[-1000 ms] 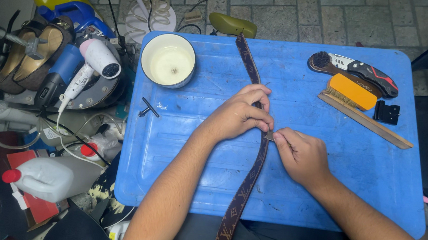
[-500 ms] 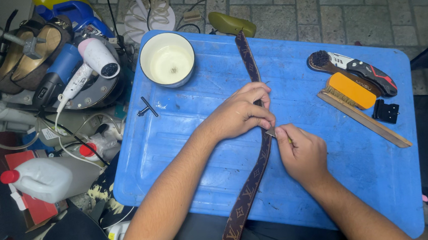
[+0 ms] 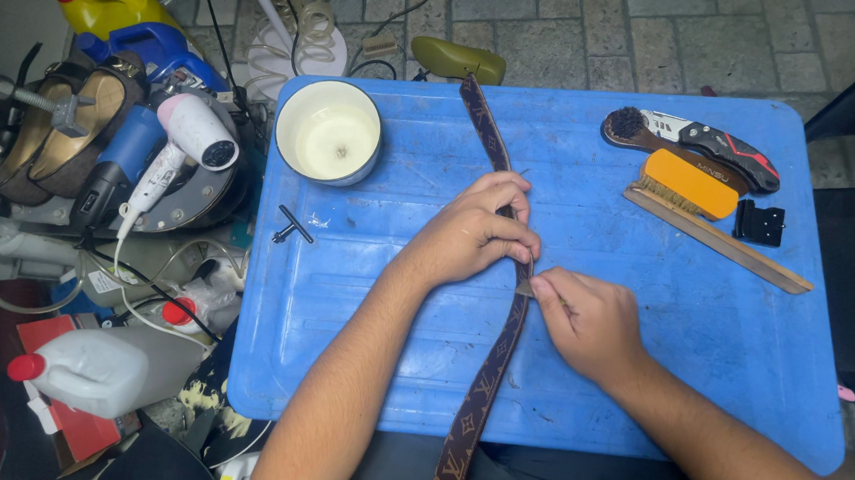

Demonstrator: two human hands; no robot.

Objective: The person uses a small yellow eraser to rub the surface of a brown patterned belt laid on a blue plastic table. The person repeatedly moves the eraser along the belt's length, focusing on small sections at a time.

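While pinned: brown belt (image 3: 495, 350) is pressed onto the blue worktop (image 3: 392, 303) by the closed left hand (image 3: 472, 235).
Right hand (image 3: 589, 319): pinched on a small tool, barely seen.
Risk: fingers could be nicked if it slips.

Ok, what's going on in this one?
A person is working on a brown patterned belt laid across a blue plastic tabletop. The left hand presses the belt down, while the right hand pinches something small against its edge; what it is cannot be told. A white bowl, a utility knife and brushes lie untouched nearby.
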